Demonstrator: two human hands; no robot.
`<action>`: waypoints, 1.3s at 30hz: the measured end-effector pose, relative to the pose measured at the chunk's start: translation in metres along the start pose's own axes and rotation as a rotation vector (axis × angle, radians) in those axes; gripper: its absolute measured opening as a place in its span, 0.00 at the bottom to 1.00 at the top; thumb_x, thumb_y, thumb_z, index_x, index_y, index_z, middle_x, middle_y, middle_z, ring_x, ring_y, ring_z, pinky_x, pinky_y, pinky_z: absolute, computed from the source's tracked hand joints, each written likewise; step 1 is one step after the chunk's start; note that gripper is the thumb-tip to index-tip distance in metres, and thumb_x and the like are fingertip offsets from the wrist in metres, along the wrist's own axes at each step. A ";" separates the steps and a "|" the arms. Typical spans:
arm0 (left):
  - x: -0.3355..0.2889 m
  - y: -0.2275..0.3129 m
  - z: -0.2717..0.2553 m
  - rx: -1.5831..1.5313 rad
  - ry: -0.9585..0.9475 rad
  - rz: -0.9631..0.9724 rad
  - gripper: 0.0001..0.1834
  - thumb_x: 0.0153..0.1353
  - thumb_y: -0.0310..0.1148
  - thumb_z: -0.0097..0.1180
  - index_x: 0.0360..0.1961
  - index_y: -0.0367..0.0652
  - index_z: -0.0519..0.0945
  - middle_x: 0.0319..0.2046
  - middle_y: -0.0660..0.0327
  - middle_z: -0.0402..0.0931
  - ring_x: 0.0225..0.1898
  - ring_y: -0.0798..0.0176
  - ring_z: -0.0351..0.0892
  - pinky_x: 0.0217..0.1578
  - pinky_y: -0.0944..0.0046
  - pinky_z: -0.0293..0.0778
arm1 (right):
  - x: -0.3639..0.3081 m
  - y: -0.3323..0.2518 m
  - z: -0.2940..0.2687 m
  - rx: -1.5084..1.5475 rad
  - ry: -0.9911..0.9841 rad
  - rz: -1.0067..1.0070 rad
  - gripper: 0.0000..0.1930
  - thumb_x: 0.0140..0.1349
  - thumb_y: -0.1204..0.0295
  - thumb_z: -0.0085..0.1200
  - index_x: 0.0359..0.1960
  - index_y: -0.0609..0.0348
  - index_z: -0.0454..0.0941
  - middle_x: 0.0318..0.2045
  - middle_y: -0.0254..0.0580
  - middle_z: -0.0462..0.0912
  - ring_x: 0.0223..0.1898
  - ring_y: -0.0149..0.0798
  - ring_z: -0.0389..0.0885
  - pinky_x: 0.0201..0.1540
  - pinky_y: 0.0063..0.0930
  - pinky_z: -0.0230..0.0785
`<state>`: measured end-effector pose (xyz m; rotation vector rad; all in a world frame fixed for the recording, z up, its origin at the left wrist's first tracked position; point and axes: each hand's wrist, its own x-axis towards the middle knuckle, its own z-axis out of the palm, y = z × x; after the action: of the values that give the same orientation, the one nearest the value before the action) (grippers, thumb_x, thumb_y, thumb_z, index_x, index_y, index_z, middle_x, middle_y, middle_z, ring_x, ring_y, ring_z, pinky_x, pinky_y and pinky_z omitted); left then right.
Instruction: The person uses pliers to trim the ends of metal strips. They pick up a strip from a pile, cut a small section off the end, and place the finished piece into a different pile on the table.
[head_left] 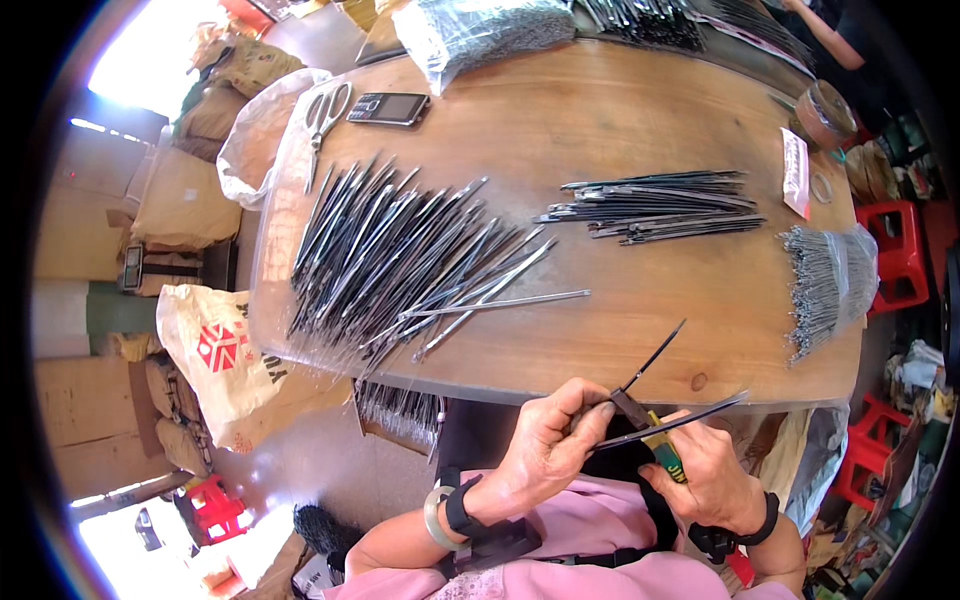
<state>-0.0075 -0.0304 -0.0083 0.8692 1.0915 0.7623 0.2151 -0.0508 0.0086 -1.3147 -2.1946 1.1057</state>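
My right hand [708,470] is closed around a pair of pliers [666,458] with green and yellow handles. The plier jaws meet a thin dark rod [655,355] by the fingertips of my left hand [560,430]. That hand is pinched closed, and its fingers partly cover the rod's lower end. A longer black strip [708,409] runs from beside my left fingers across the front of my right hand; which hand grips it I cannot tell. Beyond my hands, a big loose pile of dark thin strips [385,260] covers the table's left side. A smaller, neater bundle [660,205] lies further back.
The wooden table [690,290] carries scissors [325,115], a mobile phone [389,109] and a plastic-wrapped bundle of wire pieces [830,285]. Bagged parts [490,35] lie at the far edge. A paper sack [215,360] stands at the left, red stools [890,255] at the right. Another person's arm [828,35] shows far right.
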 end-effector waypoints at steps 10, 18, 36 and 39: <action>0.027 0.041 -0.067 0.440 0.641 0.396 0.02 0.66 0.23 0.56 0.36 0.37 0.80 0.25 0.67 0.74 0.23 0.73 0.68 0.25 0.71 0.66 | 0.003 0.011 -0.013 0.284 0.290 0.208 0.16 0.58 0.67 0.67 0.38 0.68 0.80 0.38 0.50 0.81 0.33 0.49 0.84 0.35 0.35 0.75; 0.046 0.037 -0.081 1.447 0.571 0.558 0.21 0.48 0.28 0.69 0.45 0.39 0.79 0.38 0.54 0.72 0.44 0.48 0.70 0.47 0.52 0.65 | -0.015 0.028 -0.054 0.002 0.502 0.191 0.16 0.63 0.64 0.63 0.38 0.67 0.78 0.36 0.44 0.79 0.29 0.40 0.84 0.31 0.30 0.73; 0.131 0.041 0.033 1.327 0.216 0.768 0.15 0.53 0.23 0.62 0.44 0.36 0.79 0.38 0.53 0.73 0.42 0.48 0.73 0.40 0.53 0.73 | -0.016 0.087 -0.118 -0.354 0.587 0.158 0.11 0.49 0.83 0.59 0.36 0.66 0.79 0.39 0.47 0.78 0.38 0.49 0.81 0.40 0.38 0.75; 0.138 0.037 0.032 1.323 0.197 0.716 0.11 0.54 0.24 0.61 0.39 0.36 0.79 0.35 0.53 0.70 0.42 0.47 0.73 0.40 0.53 0.73 | -0.007 0.099 -0.121 -0.544 0.521 0.062 0.11 0.46 0.82 0.59 0.34 0.65 0.78 0.40 0.47 0.77 0.40 0.51 0.79 0.42 0.39 0.76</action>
<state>0.0592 0.0989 -0.0271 2.4312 1.4526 0.6334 0.3530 0.0228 0.0093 -1.6571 -2.1098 0.1221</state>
